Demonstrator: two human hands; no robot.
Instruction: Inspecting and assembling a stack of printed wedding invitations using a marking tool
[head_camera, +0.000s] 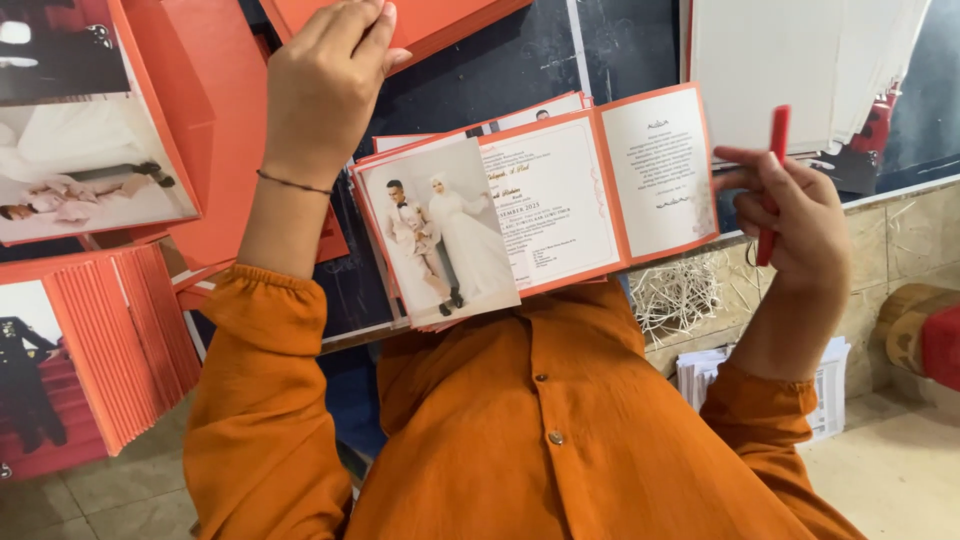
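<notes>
We saw the left hand stretched to the far edge of the dark desk, its grip pinched together on the edge of an orange card stack lying there. The right hand hovered off the desk's right edge, its grip clamped on a red pen held upright. Between the hands, at the desk's near edge, lay an opened folding card: a photo panel of a couple on the left, printed panels in the middle and right. It rested on other cards and touched neither hand. More orange envelopes and a fanned orange pile crowded the left side, with white sheets at the far right corner. Shredded white paper sat just beneath the card's right panel.
</notes>
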